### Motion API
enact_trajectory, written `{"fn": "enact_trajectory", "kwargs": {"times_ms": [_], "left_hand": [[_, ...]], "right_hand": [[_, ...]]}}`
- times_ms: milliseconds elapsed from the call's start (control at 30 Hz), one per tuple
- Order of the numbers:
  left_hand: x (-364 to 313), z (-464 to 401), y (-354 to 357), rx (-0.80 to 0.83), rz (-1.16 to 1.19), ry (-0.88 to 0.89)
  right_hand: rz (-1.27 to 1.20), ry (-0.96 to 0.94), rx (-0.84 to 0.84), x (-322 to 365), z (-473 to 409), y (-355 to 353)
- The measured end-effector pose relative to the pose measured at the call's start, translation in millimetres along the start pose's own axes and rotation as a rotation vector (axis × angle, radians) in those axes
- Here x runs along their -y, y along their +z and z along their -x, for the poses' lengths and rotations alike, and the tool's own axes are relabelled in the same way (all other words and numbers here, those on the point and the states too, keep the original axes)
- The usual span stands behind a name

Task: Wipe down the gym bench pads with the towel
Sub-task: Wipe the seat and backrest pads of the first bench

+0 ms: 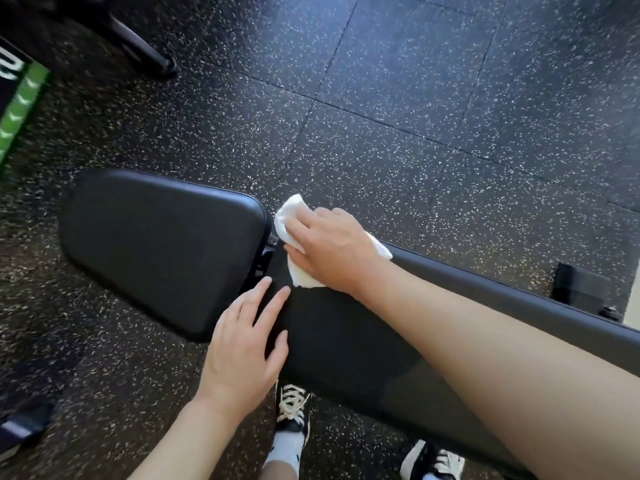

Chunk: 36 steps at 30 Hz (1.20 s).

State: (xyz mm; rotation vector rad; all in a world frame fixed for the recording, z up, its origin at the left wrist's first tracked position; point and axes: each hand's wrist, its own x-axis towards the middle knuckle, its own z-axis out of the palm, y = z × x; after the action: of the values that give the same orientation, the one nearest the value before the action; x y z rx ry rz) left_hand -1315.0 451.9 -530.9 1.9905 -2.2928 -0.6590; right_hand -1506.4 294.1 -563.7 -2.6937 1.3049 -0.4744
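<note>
Towel (292, 216) under flat right hand (332, 247) at pad edge (277, 268); left fingers (273, 303) relaxed.

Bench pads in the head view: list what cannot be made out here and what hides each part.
- Long pad: its right end is cut off by the frame edge, and the right forearm covers much of it.
- Towel: its middle lies under the right hand.
- Hinge between the pads: dark and partly behind the towel.
- Seat pad: its near corner is under the left hand.
- Floor mat: lettering blurred.
</note>
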Motion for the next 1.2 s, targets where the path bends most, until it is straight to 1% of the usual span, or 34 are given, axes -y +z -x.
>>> {"fn": "enact_trajectory", "kwargs": {"times_ms": [33,67,100,167,200,233,267,333,367,400,467,533,633,667,700,833,933,1000,1200], "left_hand": [[6,6,-1,0.005,0.015,0.002],[10,10,-1,0.008,0.026,0.007],[15,14,-1,0.006,0.033,0.012],[21,20,-2,-0.003,0.047,0.018],[25,23,-3,-0.009,0.056,0.025],[29,25,-4,-0.015,0.07,0.036],[34,26,-5,-0.023,0.091,0.046],[48,23,-12,-0.04,0.124,0.054],[56,20,-17,-0.05,0.115,0.056],[64,16,-23,-0.062,0.093,0.062],[82,5,-35,-0.089,0.039,0.086],[99,-8,-44,-0.103,0.002,0.121],[112,-28,-50,-0.104,-0.02,0.175],[113,-34,-51,-0.105,-0.021,0.19],[112,-42,-53,-0.107,-0.022,0.205],[111,-72,-61,-0.115,-0.034,0.21],[106,-86,-65,-0.114,-0.051,0.238],[99,-93,-65,-0.099,-0.063,0.29],[50,-90,-43,-0.017,-0.092,0.448]], "right_hand": [[-0.008,-0.061,0.012,-2,-2,-1],[-0.022,-0.071,0.007,-5,-5,-1],[-0.037,-0.026,-0.004,-10,-10,-2],[-0.053,0.141,-0.033,-13,-23,-4],[-0.045,0.176,-0.042,-7,-28,-2],[-0.032,0.153,-0.043,4,-31,0],[-0.03,0.081,-0.027,21,-31,4],[-0.049,-0.122,0.014,60,-18,15],[-0.059,-0.19,0.041,76,-10,18],[-0.062,-0.229,0.064,81,-4,21],[-0.043,-0.257,0.07,71,-4,23],[0.001,-0.196,0.015,47,-13,23],[0.056,0.077,-0.072,27,-28,15],[0.069,0.119,-0.08,32,-27,17],[0.068,0.111,-0.079,41,-24,19],[0.014,-0.126,0.005,72,12,17],[0.007,-0.169,0.026,70,38,7],[0.029,-0.138,0.013,60,52,1],[0.096,0.167,-0.186,10,93,-15]]}}
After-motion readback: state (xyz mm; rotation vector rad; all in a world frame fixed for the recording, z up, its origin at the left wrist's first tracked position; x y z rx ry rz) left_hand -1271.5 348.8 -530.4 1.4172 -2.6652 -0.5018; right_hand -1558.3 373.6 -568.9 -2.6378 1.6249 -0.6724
